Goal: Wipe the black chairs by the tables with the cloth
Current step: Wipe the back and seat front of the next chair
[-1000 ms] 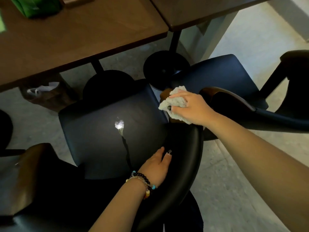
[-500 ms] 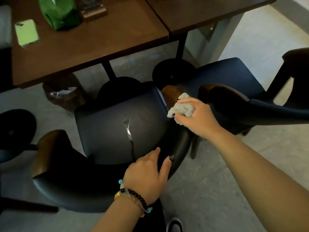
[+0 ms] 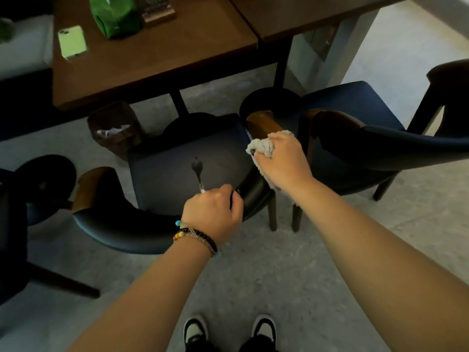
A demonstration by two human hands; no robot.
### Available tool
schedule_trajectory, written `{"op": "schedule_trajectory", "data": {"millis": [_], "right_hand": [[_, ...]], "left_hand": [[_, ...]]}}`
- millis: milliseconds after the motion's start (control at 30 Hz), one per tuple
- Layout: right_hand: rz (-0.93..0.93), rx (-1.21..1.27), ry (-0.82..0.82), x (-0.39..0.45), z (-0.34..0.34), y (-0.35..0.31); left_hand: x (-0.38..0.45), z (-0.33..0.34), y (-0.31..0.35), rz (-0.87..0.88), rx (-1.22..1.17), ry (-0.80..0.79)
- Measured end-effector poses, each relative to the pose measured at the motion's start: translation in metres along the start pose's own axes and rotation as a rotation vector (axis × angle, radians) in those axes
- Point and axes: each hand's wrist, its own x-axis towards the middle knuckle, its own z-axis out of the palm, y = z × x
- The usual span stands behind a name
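Mid-task: right hand point(image 3: 284, 163) bunched white terry cloth point(image 3: 261, 146) in curled fingers, pressing it on curved glossy backrest of black chair point(image 3: 114, 227), just behind wooden arm tip point(image 3: 261, 123). Left hand point(image 3: 215, 212) gripped backrest rim, fingers curled over. Padded matte seat looked unwiped; neighbouring chair point(image 3: 380, 146), beyond right fingers, judged left.

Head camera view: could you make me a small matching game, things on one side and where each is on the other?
Things:
1. white crumpled cloth
2. green bag
3. brown woven bin
4. beaded bracelets

Places:
A. on the floor by the table
B. on the left wrist
C. in the right hand
D. on the brown wooden table

Pairs: 1-C, 2-D, 3-A, 4-B
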Motion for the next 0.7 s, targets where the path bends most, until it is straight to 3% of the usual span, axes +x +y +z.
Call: {"op": "schedule_trajectory", "data": {"millis": [67,167,300,400,567,700], "right_hand": [[0.071,-0.038,0.042,-0.001,0.008,-0.008],[0.112,-0.055,0.079,-0.023,0.019,-0.018],[-0.026,-0.128,0.045,-0.069,0.034,-0.027],[-0.047,-0.128,-0.027,-0.062,0.022,-0.022],[-0.065,-0.331,-0.032,-0.036,0.017,-0.024],[-0.185,-0.243,-0.038,-0.076,0.035,-0.049]], "left_hand": [[-0.003,0.000,-0.005,0.007,-0.054,-0.039],[-0.012,-0.007,-0.028,0.058,-0.214,-0.228],[-0.031,-0.030,-0.099,0.155,-0.067,-0.413],[-0.039,-0.046,-0.142,0.144,0.055,-0.446],[-0.033,-0.039,-0.146,0.067,0.072,-0.448],[-0.029,-0.033,-0.151,-0.008,0.008,-0.459]]}}
